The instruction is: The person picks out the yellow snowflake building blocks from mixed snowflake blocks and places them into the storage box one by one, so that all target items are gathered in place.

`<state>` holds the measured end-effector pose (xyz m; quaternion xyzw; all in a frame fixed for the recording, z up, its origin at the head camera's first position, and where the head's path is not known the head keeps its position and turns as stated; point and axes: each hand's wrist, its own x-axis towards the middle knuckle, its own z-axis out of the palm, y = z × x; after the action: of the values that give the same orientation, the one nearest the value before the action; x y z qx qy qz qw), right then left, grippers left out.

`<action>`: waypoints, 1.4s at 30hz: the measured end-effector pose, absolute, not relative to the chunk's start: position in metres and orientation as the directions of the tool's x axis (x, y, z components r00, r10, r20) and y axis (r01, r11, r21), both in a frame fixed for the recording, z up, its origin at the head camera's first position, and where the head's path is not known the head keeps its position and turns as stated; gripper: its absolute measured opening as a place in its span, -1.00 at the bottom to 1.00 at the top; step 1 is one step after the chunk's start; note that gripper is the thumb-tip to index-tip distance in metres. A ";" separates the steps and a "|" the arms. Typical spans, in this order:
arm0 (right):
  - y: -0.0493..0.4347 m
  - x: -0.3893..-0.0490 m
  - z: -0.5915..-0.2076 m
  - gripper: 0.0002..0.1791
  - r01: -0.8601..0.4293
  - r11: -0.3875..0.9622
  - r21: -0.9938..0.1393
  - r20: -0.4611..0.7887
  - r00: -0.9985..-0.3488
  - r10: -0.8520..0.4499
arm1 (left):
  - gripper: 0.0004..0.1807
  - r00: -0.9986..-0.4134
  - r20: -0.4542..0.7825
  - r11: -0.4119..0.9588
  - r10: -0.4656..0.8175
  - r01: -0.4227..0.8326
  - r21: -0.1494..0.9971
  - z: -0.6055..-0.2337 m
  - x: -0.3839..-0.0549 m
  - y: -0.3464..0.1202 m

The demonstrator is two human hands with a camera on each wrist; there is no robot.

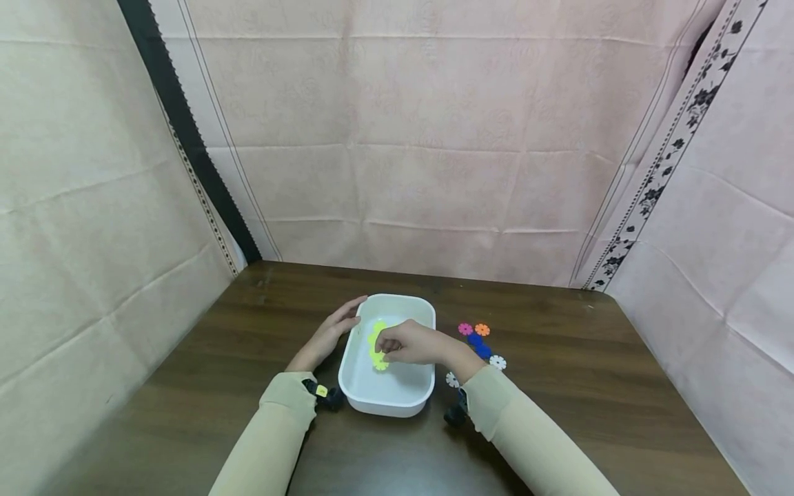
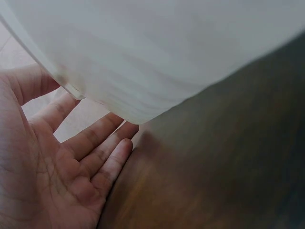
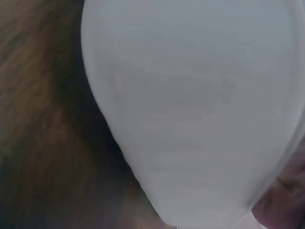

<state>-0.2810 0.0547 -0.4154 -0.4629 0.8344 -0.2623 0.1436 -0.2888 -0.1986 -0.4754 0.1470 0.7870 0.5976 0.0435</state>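
Observation:
A white plastic tub [image 1: 387, 399] stands on the table, with several yellow-green flower-shaped discs [image 1: 380, 364] in a line on its floor. Along the tub's left side rests my left hand [image 1: 331, 334], its thumb at the rim and its fingers fairly straight beside the outer wall; the left wrist view shows this hand [image 2: 62, 157] close up. My right hand [image 1: 412, 343] reaches over the tub with curled fingers right at the yellow-green discs. Whether it pinches one is hidden. Only a bit of that hand [image 3: 282, 202] shows behind the rim in the right wrist view.
Right of the tub lie several more flower-shaped discs: a pink one [image 1: 465, 328], an orange one [image 1: 482, 330], blue ones [image 1: 483, 352] and white ones [image 1: 497, 362], some beneath the right forearm. Pale cloth [image 1: 434, 138] hangs behind the brown wooden table [image 1: 589, 386].

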 end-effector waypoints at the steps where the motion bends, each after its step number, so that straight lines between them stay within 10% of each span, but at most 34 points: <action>1: 0.053 -0.281 -0.416 -0.78 -0.697 0.438 -0.567 0.000 -0.532 -0.847 | -0.47 -0.953 0.108 0.242 0.283 0.180 0.954 -0.476 -0.289 -0.199; 42: 0.051 -0.279 -0.424 -0.76 -0.677 0.380 -0.630 0.059 -0.530 -0.846 | -0.47 -0.956 0.118 0.261 0.268 0.190 0.946 -0.475 -0.288 -0.198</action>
<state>-0.2790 0.0510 -0.4238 -0.4647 0.8192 -0.3065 0.1378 -0.2882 -0.1977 -0.4754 0.1443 0.7933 0.5905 0.0328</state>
